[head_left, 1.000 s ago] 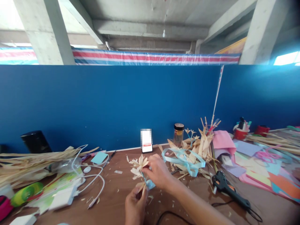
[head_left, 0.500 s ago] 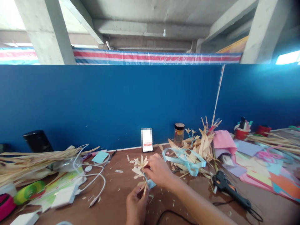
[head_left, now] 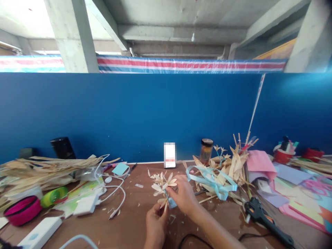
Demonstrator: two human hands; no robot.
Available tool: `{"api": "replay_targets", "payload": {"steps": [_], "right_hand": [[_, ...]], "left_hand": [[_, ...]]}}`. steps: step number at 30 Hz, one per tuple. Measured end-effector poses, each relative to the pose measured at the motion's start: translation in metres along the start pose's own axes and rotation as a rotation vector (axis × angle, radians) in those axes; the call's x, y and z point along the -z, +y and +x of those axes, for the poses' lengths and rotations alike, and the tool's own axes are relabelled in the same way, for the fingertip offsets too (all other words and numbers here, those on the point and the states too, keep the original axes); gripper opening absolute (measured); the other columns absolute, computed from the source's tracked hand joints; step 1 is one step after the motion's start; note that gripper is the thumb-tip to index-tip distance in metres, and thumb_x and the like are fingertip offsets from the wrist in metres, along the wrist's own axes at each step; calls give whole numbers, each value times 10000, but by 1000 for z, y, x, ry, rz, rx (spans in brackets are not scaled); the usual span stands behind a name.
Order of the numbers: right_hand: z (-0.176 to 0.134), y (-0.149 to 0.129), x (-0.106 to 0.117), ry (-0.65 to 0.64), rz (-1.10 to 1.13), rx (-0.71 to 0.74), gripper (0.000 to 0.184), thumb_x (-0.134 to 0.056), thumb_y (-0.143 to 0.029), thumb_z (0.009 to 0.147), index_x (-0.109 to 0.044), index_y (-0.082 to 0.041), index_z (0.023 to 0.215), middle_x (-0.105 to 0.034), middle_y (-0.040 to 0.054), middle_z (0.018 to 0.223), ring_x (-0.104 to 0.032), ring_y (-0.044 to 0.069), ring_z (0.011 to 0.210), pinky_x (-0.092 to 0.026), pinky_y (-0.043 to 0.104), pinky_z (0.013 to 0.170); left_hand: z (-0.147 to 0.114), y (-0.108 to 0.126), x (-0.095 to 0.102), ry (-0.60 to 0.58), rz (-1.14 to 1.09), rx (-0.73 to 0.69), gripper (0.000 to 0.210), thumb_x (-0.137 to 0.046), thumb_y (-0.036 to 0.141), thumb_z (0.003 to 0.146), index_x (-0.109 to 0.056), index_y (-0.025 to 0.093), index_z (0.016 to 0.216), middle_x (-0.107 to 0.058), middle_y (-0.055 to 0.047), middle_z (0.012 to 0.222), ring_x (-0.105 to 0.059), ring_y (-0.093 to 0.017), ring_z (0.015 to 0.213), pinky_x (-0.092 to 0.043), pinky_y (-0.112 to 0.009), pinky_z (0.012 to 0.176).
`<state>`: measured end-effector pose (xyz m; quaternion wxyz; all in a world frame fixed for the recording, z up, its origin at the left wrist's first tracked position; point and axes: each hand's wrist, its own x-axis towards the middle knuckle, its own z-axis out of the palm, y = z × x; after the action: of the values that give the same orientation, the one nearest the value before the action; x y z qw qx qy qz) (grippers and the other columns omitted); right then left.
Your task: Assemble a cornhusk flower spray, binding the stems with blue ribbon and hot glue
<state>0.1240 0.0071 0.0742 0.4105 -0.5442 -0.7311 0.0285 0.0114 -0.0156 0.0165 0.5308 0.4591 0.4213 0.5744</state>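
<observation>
A small spray of pale dried-husk flowers (head_left: 162, 185) stands upright between my hands over the brown table. Its lower stem is pinched in my left hand (head_left: 157, 219), just under the lowest petals. My right hand (head_left: 184, 195) comes in from the right, thumb and fingers closed at the upper stem beside the blossoms; its fingertips are partly hidden by petals. Light blue ribbon (head_left: 172, 203) shows beside the stem below my right hand. More of this ribbon lies in a loose looped heap (head_left: 220, 190) to the right.
A phone (head_left: 169, 155) leans against the blue partition (head_left: 145, 110). Right of it are a jar (head_left: 206, 152), dried husks (head_left: 237, 160), a glue gun (head_left: 268, 221) and coloured paper (head_left: 306, 211). White cables (head_left: 121, 193), a power strip (head_left: 41, 235) and husk strips (head_left: 52, 169) lie left.
The view has turned a little to the left, so everything sits farther right in the picture. Both hands keep their grip on the flower spray, with little other movement.
</observation>
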Motion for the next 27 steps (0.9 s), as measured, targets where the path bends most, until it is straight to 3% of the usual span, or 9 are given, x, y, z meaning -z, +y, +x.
{"api": "replay_targets", "payload": {"steps": [8,27], "right_hand": [[-6,8,-6,47,107,13,43,-576,-159,722,-601,-185,699,-582,33,776,-481,191,831,-368,293,761],[-2,11,-6,18,73,19,34,-575,-181,726,-609,-176,724,-596,41,775,-493,197,822,-374,298,750]], "left_hand": [[0,-2,0,4,54,-30,288,-638,388,643,-652,103,599,-508,27,448,-364,-68,410,-309,-174,403],[2,-11,0,5,1,-35,250,-635,346,648,-677,101,666,-560,11,509,-413,-79,442,-324,-181,424]]}}
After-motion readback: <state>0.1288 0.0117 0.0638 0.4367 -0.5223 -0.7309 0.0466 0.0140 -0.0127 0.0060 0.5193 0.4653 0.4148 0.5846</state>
